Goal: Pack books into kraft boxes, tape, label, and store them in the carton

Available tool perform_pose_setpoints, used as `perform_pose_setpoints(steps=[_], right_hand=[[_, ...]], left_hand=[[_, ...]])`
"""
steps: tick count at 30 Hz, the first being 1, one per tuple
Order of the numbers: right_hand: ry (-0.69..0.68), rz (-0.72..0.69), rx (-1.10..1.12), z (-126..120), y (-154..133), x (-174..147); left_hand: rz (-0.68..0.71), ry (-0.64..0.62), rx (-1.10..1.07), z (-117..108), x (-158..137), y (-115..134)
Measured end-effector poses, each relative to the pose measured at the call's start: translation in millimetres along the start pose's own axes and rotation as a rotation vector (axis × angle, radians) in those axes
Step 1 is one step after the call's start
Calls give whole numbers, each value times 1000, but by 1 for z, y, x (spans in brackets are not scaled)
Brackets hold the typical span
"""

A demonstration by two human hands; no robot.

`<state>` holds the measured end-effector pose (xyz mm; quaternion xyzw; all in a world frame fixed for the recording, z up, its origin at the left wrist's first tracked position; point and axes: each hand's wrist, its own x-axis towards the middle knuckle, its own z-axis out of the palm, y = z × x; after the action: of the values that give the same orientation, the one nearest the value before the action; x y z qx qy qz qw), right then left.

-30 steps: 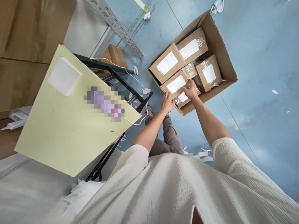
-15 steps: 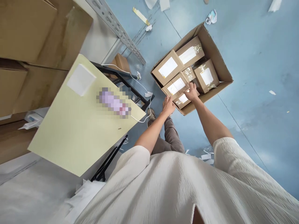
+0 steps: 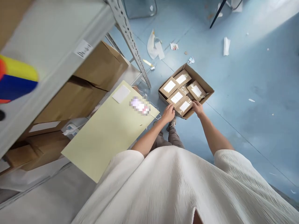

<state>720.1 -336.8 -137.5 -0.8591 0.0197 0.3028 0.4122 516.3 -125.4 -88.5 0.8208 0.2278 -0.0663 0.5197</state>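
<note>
An open cardboard carton [image 3: 208, 95] stands on the floor in front of me, with several small taped parcels inside, each with a white label. My left hand [image 3: 168, 114] is at the carton's near left edge, fingers stretched toward it and holding nothing I can see. My right hand [image 3: 198, 108] is at the near right rim, its fingertips beside the nearest parcel [image 3: 186, 109]. That parcel lies between my two hands. Whether the fingertips touch the cardboard is hard to tell.
On my left is a pale yellow tabletop [image 3: 98, 137] with a white pad [image 3: 121, 94], a pixelated item [image 3: 140, 105] and a white cable. Beyond it stands a metal shelf [image 3: 133, 43] holding large cartons [image 3: 100, 67]. Paper scraps [image 3: 156, 49] litter the blue floor [image 3: 252, 102].
The view has risen and tilted up, so the carton looks smaller and more shelf shows. My right hand has drawn from above the nearest parcel to its right side.
</note>
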Motion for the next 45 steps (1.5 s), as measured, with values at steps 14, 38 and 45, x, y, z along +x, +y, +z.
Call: perform_pose_setpoints(steps=[14, 38, 45], right_hand=[[-370, -25, 130, 71, -71, -117], [-948, -399, -227, 180, -128, -266], [-1108, -501, -356, 220, -118, -335]], left_hand=[[-202, 368, -53, -75, -167, -7], [-616, 1017, -161, -12, -395, -32], [-692, 1133, -260, 19, -473, -49]])
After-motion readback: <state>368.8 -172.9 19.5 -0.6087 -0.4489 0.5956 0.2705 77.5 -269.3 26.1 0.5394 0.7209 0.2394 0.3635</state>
